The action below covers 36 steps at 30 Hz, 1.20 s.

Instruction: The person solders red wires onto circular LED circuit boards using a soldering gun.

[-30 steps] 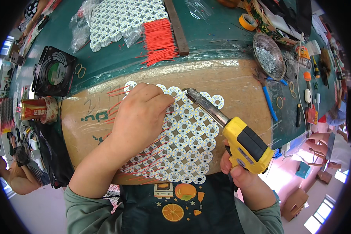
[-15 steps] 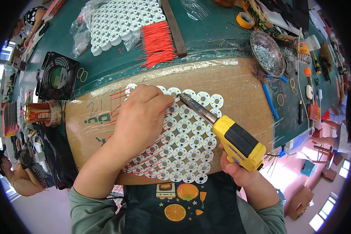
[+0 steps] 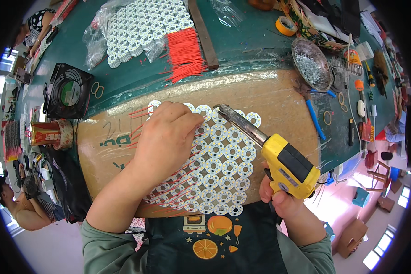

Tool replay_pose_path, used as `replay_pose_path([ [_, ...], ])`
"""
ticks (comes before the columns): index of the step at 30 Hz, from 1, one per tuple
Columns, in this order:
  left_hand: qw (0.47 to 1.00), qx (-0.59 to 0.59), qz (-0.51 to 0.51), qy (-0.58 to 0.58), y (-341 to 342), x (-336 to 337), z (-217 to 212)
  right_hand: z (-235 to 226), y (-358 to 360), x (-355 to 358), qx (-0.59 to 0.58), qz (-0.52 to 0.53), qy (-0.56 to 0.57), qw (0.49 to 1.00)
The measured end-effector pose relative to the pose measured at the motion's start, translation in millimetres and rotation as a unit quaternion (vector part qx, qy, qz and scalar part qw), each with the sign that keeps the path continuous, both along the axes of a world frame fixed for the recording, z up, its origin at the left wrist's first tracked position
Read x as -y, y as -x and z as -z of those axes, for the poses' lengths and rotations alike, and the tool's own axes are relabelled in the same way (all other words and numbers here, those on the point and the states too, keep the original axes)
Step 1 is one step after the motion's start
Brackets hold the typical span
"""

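My right hand (image 3: 281, 198) grips a yellow and black soldering gun (image 3: 288, 165) by its handle. The gun's metal nozzle slants up and left, its tip over the far rows of round white LED boards (image 3: 218, 132). My left hand (image 3: 166, 137) hovers low over the left part of these boards, thumb and fingertips pinched together beside the gun's tip. Whatever is between those fingertips is hidden. Thin red wires (image 3: 176, 187) lie across the boards at the near left, and more poke out left of my hand.
The boards lie on a brown cardboard sheet (image 3: 287, 100). Beyond it are stacked LED boards (image 3: 146, 27), a red wire bundle (image 3: 185, 52) and a metal bar (image 3: 203, 34). A black fan (image 3: 68, 91) and tin can (image 3: 48, 132) stand left; a metal bowl (image 3: 313, 64) and blue-handled pliers (image 3: 316, 119) lie right.
The soldering gun has shifted right, and its tip has moved away from my left fingertips. My left hand has hardly moved.
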<state>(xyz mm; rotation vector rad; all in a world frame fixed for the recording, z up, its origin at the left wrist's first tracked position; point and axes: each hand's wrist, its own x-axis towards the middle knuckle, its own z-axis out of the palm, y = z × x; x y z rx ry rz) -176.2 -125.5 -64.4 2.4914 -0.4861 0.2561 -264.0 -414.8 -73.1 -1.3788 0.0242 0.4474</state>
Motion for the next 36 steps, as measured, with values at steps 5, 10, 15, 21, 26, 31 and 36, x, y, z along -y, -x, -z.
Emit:
replay_pose_path([
  [5,0.999,-0.042,0.000,0.024,-5,-5,-13,1,-2,-3,-0.014,0.021,-0.056,0.998],
  [10,0.998,0.030,-0.020,-0.044,-53,-28,-14,2,-5,-7,0.009,0.041,-0.104,0.994],
  [15,0.981,0.092,-0.032,-0.168,-105,-32,-13,-1,-8,-6,0.011,0.031,-0.104,0.994],
  [21,0.948,0.064,-0.015,-0.310,-126,-22,-8,3,-4,-3,-0.011,0.020,-0.095,0.995],
  [26,0.917,0.141,-0.003,-0.373,-128,-21,1,8,-3,1,-0.028,0.002,-0.068,0.997],
  [31,0.930,0.187,-0.008,-0.317,-123,-25,9,2,-3,3,-0.055,-0.018,-0.026,0.998],
  [36,0.945,0.192,-0.031,-0.264,-126,-30,16,-4,-6,0,-0.073,-0.042,-0.021,0.996],
])
